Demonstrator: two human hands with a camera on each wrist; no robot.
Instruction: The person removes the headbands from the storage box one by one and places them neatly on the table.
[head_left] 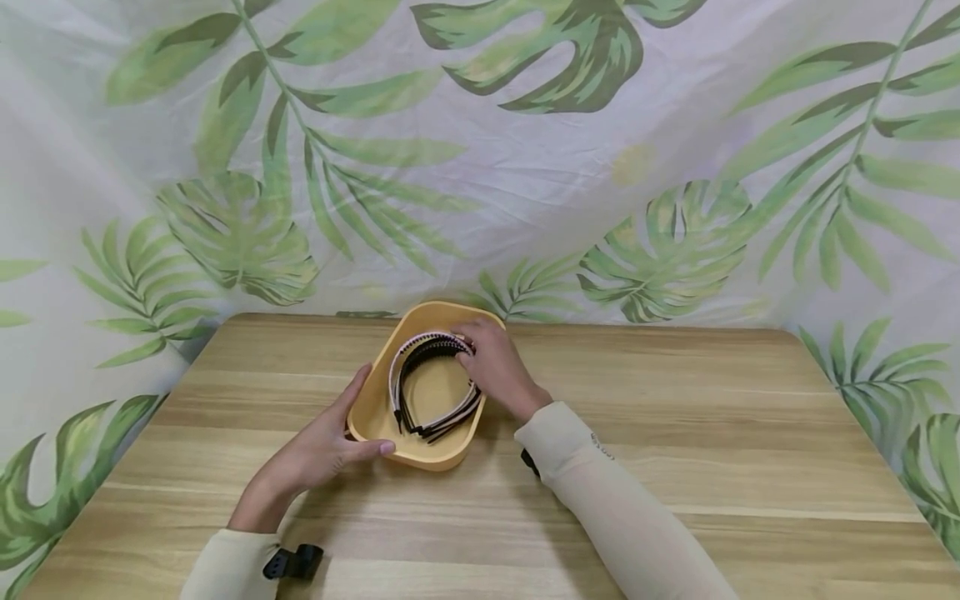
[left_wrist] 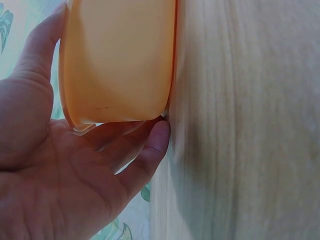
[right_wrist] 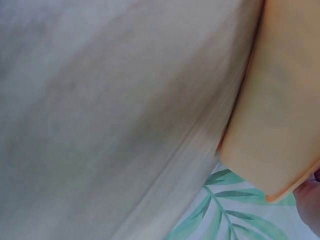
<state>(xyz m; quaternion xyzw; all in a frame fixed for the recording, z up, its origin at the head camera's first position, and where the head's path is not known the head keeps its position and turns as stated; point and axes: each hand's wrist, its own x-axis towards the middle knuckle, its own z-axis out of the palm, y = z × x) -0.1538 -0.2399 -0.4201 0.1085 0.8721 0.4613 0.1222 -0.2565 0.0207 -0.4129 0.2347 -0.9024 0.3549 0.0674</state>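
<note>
A yellow plastic storage bin (head_left: 442, 461) stands near the table's back edge, slightly turned. Inside it lie several headbands (head_left: 396, 379), black ones and a white one with dark teeth, nested in a ring. My left hand (head_left: 318, 450) holds the bin's left side, its thumb over the front rim. In the left wrist view, the fingers of that hand (left_wrist: 80, 170) lie against the bin's wall (left_wrist: 120, 60). My right hand (head_left: 497, 367) reaches over the right rim and pinches the headbands at their upper right. Its fingertips are partly hidden. In the right wrist view, only a bit of it shows beyond the bin (right_wrist: 280, 100).
The wood-grain table (head_left: 675, 417) extends to both sides of the bin. Behind it hangs a white cloth (head_left: 525, 183) printed with green leaves, close to the bin's back rim. A black wrist strap (head_left: 294, 562) sits on the left sleeve.
</note>
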